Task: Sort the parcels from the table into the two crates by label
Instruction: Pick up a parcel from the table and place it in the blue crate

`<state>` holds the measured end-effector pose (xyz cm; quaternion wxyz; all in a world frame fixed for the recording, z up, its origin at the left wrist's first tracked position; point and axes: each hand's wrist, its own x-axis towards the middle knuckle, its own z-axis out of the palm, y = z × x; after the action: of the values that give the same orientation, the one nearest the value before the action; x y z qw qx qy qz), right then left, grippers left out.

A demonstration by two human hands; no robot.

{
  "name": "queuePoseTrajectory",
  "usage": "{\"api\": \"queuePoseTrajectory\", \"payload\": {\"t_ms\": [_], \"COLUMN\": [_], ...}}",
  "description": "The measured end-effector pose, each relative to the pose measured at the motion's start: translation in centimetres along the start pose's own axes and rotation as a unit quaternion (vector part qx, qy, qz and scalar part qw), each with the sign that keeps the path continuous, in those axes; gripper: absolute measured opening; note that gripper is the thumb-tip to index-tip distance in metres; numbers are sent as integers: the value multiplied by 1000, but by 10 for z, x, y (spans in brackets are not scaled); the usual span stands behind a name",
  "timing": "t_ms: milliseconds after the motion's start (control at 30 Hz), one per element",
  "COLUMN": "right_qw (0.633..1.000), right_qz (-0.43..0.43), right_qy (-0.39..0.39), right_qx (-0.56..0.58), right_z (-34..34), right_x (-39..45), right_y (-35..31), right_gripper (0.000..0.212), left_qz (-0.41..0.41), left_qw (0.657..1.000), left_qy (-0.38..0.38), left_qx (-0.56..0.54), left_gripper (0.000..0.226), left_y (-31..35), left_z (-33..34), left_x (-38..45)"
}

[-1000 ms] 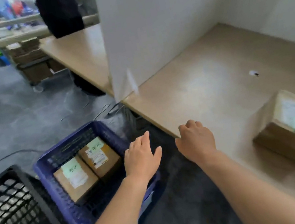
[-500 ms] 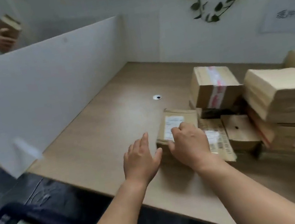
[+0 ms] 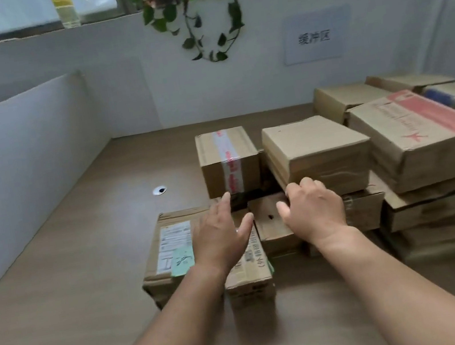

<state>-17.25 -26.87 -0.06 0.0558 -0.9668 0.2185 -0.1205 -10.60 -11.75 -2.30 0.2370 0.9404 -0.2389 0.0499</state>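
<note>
Both hands were over the front of the parcel pile on the wooden table [image 3: 74, 288]. Left hand [image 3: 218, 234] lay flat, fingers straight and spread, palm down on the labelled parcel [image 3: 169, 248], holding nothing. Right hand [image 3: 313, 209] had fingers curled over the far edge of a small plain parcel [image 3: 271, 225]; looked like a grip, though the fingertips were hidden behind that edge.

The labelled parcel sat at front left of the pile, long axis running away from the camera, white shipping label and green sticker [image 3: 184, 261] face up. Text was too blurred to read. A narrow parcel [image 3: 249, 277] with printed characters on top lay just beside it on the right, long axis also running front to back, far end under the left hand. The small plain parcel touched the narrow one's right side and had a dark spot on top.

Behind them: a box with red-and-white tape [image 3: 229, 161], upright, tape running front to back. Right of it, a plain box [image 3: 316, 151] stacked on others, then a box with a red printed panel [image 3: 421, 133] on a tilted stack. More boxes behind, and the lower right ones were blurred and cut off by the frame edge.

No crates in view. White divider panel [image 3: 17, 165] on the left, white wall behind with a paper sign [image 3: 315, 37], hanging plant [image 3: 194, 18] above. Small round hole [image 3: 159, 190] in the tabletop, left of the pile.
</note>
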Motion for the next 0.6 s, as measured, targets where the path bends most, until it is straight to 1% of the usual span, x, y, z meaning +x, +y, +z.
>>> {"api": "queuePoseTrajectory", "payload": {"t_ms": [100,200,300,367,467,533,600], "right_qw": [997,990,981,977,982,983,980], "right_qz": [72,125,157,164,149,141,146], "right_qy": [24,66,108,120,84,49,26], "right_qx": [13,28,44,59,82,104,131], "right_z": [-14,-30,-44,-49,-50,-48,-46], "right_x": [2,2,7,12,24,35,46], "right_y": [31,58,80,89,94,95,97], "right_gripper": [39,40,39,42,54,62,62], "left_qz": [41,61,57,39,8,-19,-50], "left_qw": [999,996,992,990,987,979,965], "left_qy": [-7,-27,-35,-36,-69,-102,-136], "left_qx": [-13,-53,-103,-132,-144,-175,-220], "left_gripper": [66,67,69,70,68,63,59], "left_y": [25,56,82,93,104,109,113], "left_z": [6,9,11,12,12,11,11], "left_x": [23,45,66,78,88,91,95]}}
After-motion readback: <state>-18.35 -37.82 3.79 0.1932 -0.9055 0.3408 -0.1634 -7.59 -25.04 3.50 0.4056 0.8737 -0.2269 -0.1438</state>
